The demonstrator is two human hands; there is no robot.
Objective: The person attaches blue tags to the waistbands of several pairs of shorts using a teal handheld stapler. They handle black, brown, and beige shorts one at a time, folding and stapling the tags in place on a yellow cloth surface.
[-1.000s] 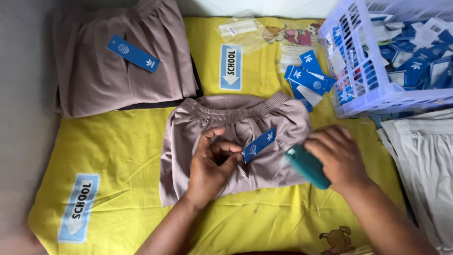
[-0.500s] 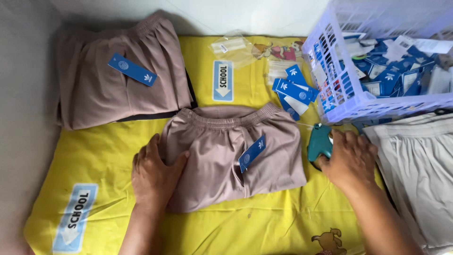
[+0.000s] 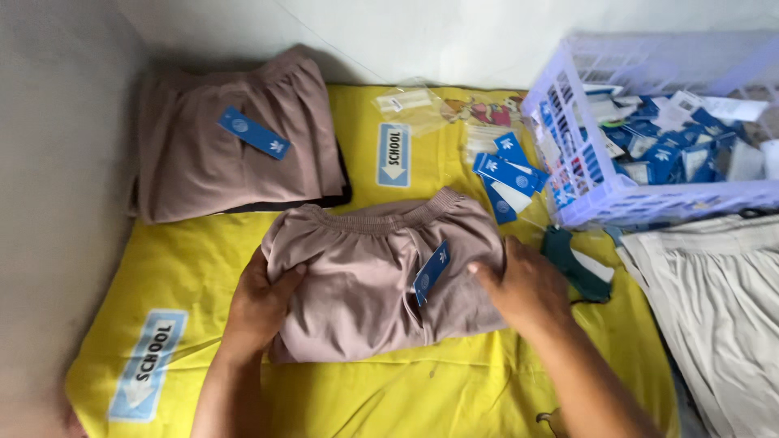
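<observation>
A yellow cloth (image 3: pixel 203 268) is covering the floor, and in its middle the folded mauve shorts (image 3: pixel 365 284) are lying. My left hand (image 3: pixel 261 302) is gripping their 9 o'clock edge; my right hand (image 3: pixel 523 285) is pressing flat at 3 o'clock. A teal tagging tool (image 3: pixel 578 266) is lying just beside it. At 2 o'clock, a lilac basket (image 3: pixel 649 207) is holding blue tags (image 3: pixel 665 154).

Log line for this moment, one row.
left hand: gripping folded mauve shorts left edge | right hand: on right edge | teal tagging gun: on yellow cloth
</observation>
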